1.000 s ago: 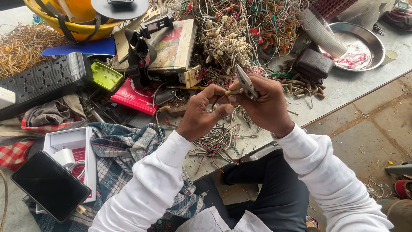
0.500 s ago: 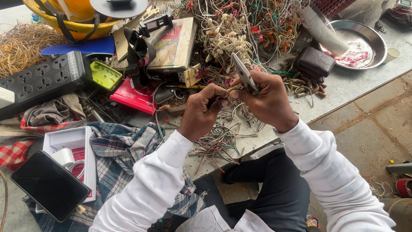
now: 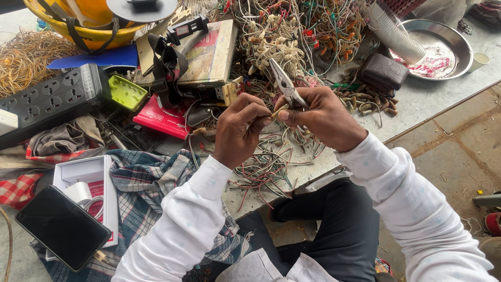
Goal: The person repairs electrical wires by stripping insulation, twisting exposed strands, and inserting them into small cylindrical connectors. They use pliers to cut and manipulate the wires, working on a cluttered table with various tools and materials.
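Note:
My right hand (image 3: 322, 117) grips a pair of metal pliers (image 3: 283, 83), jaws pointing up and away. My left hand (image 3: 241, 128) pinches a small tan wire end (image 3: 278, 110) that meets the right thumb just below the pliers. Both hands hover above a tangle of thin white, red and green wires (image 3: 266, 164) lying on the grey surface. A much larger heap of wires and small bulb holders (image 3: 292, 31) fills the space behind the hands.
A black power strip (image 3: 49, 99) and a green tray (image 3: 125, 92) lie at left. A phone (image 3: 62, 227) rests on a white box over plaid cloth (image 3: 151, 183). A steel plate (image 3: 443, 49), a black pouch (image 3: 383, 70) and a yellow helmet (image 3: 88, 21) sit behind.
The pliers have tipped upward and both hands have drawn slightly closer together, the left fingers now pinching the wire end against the right thumb.

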